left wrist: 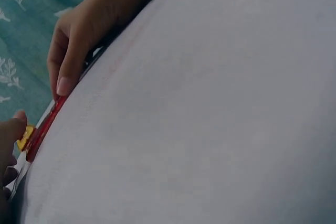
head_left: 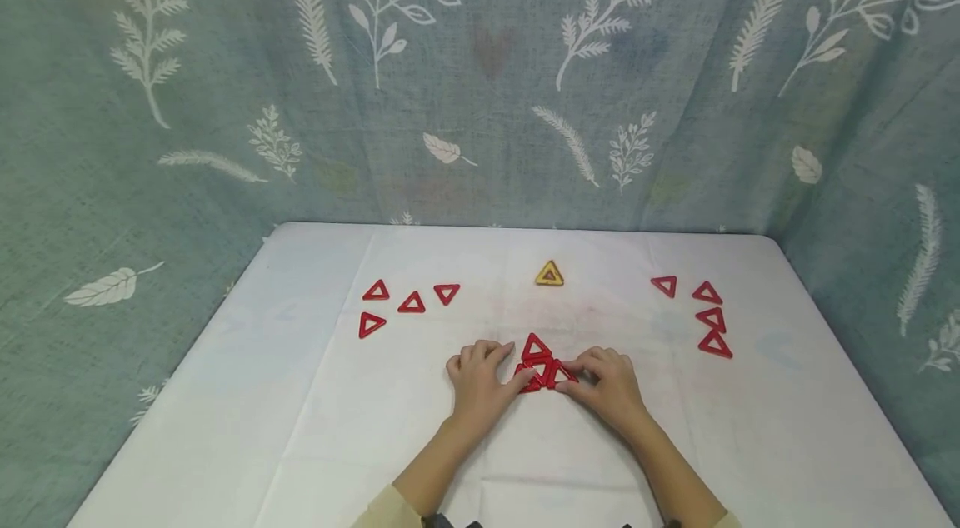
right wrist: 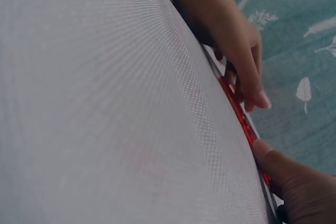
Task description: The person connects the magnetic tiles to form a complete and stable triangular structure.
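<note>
Red triangles with open centres form a cluster in the head view: a top one point(head_left: 528, 347), an inverted middle one, one at lower left point(head_left: 529, 390) and one at right point(head_left: 552, 375). My left hand point(head_left: 478, 391) rests its thumb on the lower-left piece, the other fingers bent and apart from it. With thumb and forefinger my right hand point(head_left: 611, 396) pinches the right piece. Edge-on, the red pieces point(left wrist: 44, 128) lie between the right hand point(left wrist: 84, 32) and left hand point(left wrist: 8, 137) in the left wrist view. The right wrist view shows the red pieces point(right wrist: 238, 109) too.
On the white table point(head_left: 390, 411), several loose red triangles point(head_left: 412, 309) lie at the left and several more point(head_left: 716, 351) at the right. A yellow triangle point(head_left: 550, 281) lies behind the cluster. Patterned green cloth point(head_left: 487, 136) hangs behind and beside the table.
</note>
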The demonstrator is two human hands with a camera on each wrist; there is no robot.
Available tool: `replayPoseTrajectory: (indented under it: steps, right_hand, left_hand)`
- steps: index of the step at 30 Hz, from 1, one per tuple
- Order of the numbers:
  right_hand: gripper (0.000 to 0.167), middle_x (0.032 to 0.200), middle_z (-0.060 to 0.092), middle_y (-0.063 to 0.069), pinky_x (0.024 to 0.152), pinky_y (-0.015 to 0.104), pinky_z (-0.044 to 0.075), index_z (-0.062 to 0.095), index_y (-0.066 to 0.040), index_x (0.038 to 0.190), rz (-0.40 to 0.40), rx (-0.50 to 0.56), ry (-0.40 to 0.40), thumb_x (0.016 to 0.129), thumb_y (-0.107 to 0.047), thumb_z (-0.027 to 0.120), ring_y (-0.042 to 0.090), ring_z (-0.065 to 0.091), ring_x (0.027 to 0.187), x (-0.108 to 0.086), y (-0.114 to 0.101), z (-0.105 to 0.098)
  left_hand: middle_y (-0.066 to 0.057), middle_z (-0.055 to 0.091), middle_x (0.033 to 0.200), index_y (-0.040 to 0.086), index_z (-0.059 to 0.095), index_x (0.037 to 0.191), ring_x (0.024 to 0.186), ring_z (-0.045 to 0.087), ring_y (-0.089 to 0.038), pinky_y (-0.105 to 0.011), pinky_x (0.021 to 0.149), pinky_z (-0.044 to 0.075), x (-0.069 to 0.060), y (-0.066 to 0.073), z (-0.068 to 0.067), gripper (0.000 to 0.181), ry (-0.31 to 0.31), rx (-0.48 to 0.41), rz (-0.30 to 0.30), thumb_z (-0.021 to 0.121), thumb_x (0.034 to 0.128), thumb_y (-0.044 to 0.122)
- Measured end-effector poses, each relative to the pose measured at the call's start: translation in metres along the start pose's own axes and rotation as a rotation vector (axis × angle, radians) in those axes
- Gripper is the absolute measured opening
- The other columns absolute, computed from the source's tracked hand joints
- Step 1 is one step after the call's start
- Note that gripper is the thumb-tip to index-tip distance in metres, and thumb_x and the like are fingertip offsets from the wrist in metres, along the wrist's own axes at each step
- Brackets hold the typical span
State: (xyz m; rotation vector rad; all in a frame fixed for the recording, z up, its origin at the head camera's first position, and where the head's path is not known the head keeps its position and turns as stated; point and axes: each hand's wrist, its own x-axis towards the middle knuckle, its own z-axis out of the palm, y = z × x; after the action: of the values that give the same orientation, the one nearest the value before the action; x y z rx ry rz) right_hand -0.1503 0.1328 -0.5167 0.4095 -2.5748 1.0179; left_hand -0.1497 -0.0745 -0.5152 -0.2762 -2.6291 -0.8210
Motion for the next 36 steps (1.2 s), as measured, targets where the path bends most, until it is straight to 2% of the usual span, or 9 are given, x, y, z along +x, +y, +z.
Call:
replayPoseTrajectory:
  steps: [3, 6, 8, 12, 15, 19, 23, 27, 36]
  right_hand:
    - [0.031, 0.077, 0.063, -0.012, 0.069, 0.031, 0.034, 0.077, -0.017, 0.088, -0.002, 0.005, -0.003, 0.061, -0.027, 0.088, 0.007, 0.049, 0.072, 0.001, -0.001, -0.001]
    - [0.031, 0.078, 0.063, -0.011, 0.069, 0.031, 0.034, 0.076, -0.017, 0.089, 0.017, 0.004, -0.009, 0.061, -0.027, 0.088, 0.007, 0.05, 0.073, 0.001, -0.001, -0.002]
    - [0.032, 0.079, 0.064, -0.011, 0.07, 0.031, 0.034, 0.076, -0.018, 0.089, 0.028, 0.001, -0.011, 0.062, -0.027, 0.088, 0.007, 0.05, 0.074, 0.0, -0.001, -0.002]
    - [0.033, 0.08, 0.064, -0.011, 0.07, 0.031, 0.035, 0.076, -0.018, 0.089, 0.017, -0.004, -0.014, 0.06, -0.027, 0.089, 0.006, 0.051, 0.075, -0.002, 0.0, -0.004]
    - [0.035, 0.081, 0.063, -0.012, 0.072, 0.031, 0.037, 0.075, -0.019, 0.09, 0.014, 0.008, -0.029, 0.059, -0.026, 0.09, 0.005, 0.05, 0.077, -0.003, 0.002, -0.006]
    - [0.033, 0.085, 0.063, -0.01, 0.076, 0.033, 0.038, 0.072, -0.019, 0.089, 0.03, 0.014, -0.061, 0.061, -0.025, 0.089, 0.008, 0.052, 0.081, -0.003, 0.001, -0.008]
    - [0.032, 0.086, 0.063, -0.006, 0.08, 0.038, 0.034, 0.068, -0.018, 0.088, 0.066, -0.049, -0.077, 0.064, -0.029, 0.086, 0.013, 0.052, 0.085, -0.002, -0.001, -0.011]
    - [0.033, 0.086, 0.061, -0.005, 0.082, 0.041, 0.029, 0.065, -0.018, 0.088, 0.101, -0.087, -0.096, 0.066, -0.033, 0.085, 0.015, 0.049, 0.085, -0.002, -0.003, -0.012]
    - [0.034, 0.078, 0.055, -0.008, 0.078, 0.038, 0.028, 0.063, -0.018, 0.083, 0.046, -0.102, -0.065, 0.063, -0.033, 0.086, 0.01, 0.043, 0.077, -0.002, 0.001, -0.009]
  left_hand:
    - [0.0, 0.054, 0.102, 0.016, 0.068, 0.116, 0.096, 0.045, -0.02, -0.048, 0.086, 0.022, 0.012, -0.003, 0.003, 0.045, -0.033, 0.006, -0.035, 0.072, 0.0793, 0.041]
    - [0.0, 0.057, 0.098, 0.017, 0.07, 0.11, 0.092, 0.047, -0.02, -0.048, 0.085, 0.023, 0.022, -0.004, 0.005, 0.037, -0.046, 0.006, -0.044, 0.072, 0.0798, 0.038]
    - [0.001, 0.058, 0.096, 0.019, 0.07, 0.108, 0.09, 0.047, -0.019, -0.047, 0.085, 0.023, 0.026, -0.004, 0.006, 0.035, -0.076, 0.009, -0.057, 0.071, 0.0796, 0.039]
    - [0.001, 0.056, 0.099, 0.02, 0.066, 0.116, 0.092, 0.045, -0.02, -0.047, 0.088, 0.023, 0.028, -0.004, 0.007, 0.044, -0.165, 0.026, -0.055, 0.068, 0.0803, 0.044]
    - [0.0, 0.053, 0.103, 0.02, 0.062, 0.123, 0.095, 0.044, -0.02, -0.048, 0.09, 0.022, 0.028, -0.008, 0.005, 0.051, -0.21, 0.033, -0.019, 0.065, 0.0809, 0.048]
    - [0.002, 0.051, 0.103, 0.023, 0.063, 0.121, 0.097, 0.043, -0.019, -0.048, 0.092, 0.021, 0.028, -0.012, 0.002, 0.052, -0.23, 0.024, 0.014, 0.066, 0.0787, 0.053]
    - [0.002, 0.05, 0.1, 0.024, 0.064, 0.115, 0.097, 0.043, -0.019, -0.048, 0.093, 0.021, 0.027, -0.013, 0.0, 0.047, -0.244, -0.002, 0.011, 0.068, 0.0779, 0.052]
    - [0.001, 0.051, 0.1, 0.021, 0.063, 0.115, 0.096, 0.042, -0.02, -0.047, 0.092, 0.021, 0.027, -0.011, -0.001, 0.048, -0.25, -0.009, 0.017, 0.068, 0.0784, 0.051]
    - [0.0, 0.052, 0.103, 0.019, 0.061, 0.113, 0.096, 0.043, -0.02, -0.047, 0.092, 0.02, 0.027, -0.01, -0.002, 0.048, -0.25, -0.017, 0.022, 0.07, 0.0773, 0.05]
